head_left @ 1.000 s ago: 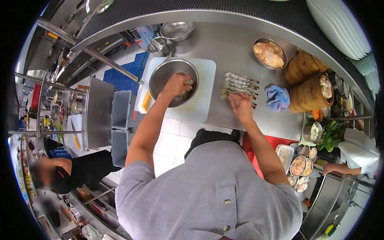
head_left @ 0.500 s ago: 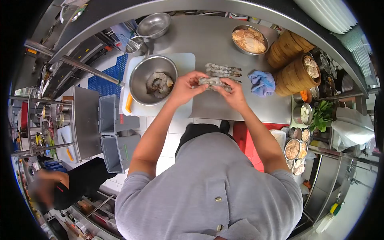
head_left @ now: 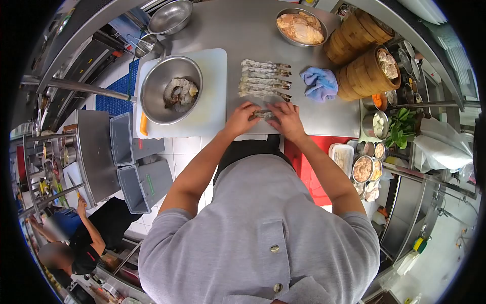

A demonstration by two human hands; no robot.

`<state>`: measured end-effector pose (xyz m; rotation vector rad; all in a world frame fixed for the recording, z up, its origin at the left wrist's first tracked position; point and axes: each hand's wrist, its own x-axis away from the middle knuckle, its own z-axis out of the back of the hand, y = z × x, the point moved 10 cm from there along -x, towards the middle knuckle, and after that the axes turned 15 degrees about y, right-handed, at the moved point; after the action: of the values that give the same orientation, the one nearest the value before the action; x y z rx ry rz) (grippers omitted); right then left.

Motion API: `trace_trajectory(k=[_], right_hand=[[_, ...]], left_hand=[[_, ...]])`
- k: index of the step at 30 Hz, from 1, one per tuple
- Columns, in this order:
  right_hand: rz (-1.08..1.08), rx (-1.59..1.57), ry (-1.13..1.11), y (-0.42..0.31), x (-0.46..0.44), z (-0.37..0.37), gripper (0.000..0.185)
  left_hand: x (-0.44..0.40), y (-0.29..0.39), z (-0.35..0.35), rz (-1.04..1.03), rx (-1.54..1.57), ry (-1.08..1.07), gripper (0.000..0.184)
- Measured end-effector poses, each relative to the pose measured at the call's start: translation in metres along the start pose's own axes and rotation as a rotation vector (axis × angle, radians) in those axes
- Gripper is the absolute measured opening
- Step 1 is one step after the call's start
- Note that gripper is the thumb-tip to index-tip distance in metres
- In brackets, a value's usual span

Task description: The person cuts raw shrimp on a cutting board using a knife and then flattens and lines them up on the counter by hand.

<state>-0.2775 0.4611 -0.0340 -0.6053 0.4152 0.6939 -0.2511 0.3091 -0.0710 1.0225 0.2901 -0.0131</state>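
Near the front edge of the steel table, a grey shrimp (head_left: 264, 114) is held low between my two hands. My left hand (head_left: 241, 120) grips its left end with closed fingers, and my right hand (head_left: 287, 121) closes on its right end. Just beyond them, several straightened shrimp (head_left: 264, 79) lie side by side in a row, tails pointing right. To the left, a steel bowl (head_left: 148, 104) with more curled shrimp (head_left: 180, 94) rests on a white cutting board (head_left: 215, 96). An orange handle (head_left: 144, 124) shows beside the bowl.
Right of the row lies a crumpled blue cloth (head_left: 319, 84), next to bamboo steamers (head_left: 367, 76). A bowl of orange-pale meat (head_left: 301, 28) stands at the back, an empty steel bowl (head_left: 170, 16) at back left. Grey bins (head_left: 143, 186) and another person (head_left: 96, 238) are at lower left.
My hands have come down and nearer my body with the shrimp, which now sits low by the table edge. The view has shifted, uncovering the whole row. The other person's arm has reached out.
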Motion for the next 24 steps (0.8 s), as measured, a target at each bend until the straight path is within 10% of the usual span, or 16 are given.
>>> trace_trajectory(k=[24], right_hand=[[0.008,-0.189,-0.157,-0.005,-0.017,-0.063,0.008]], left_hand=[[-0.007,-0.005,-0.033,-0.190,-0.484,-0.173,0.018]])
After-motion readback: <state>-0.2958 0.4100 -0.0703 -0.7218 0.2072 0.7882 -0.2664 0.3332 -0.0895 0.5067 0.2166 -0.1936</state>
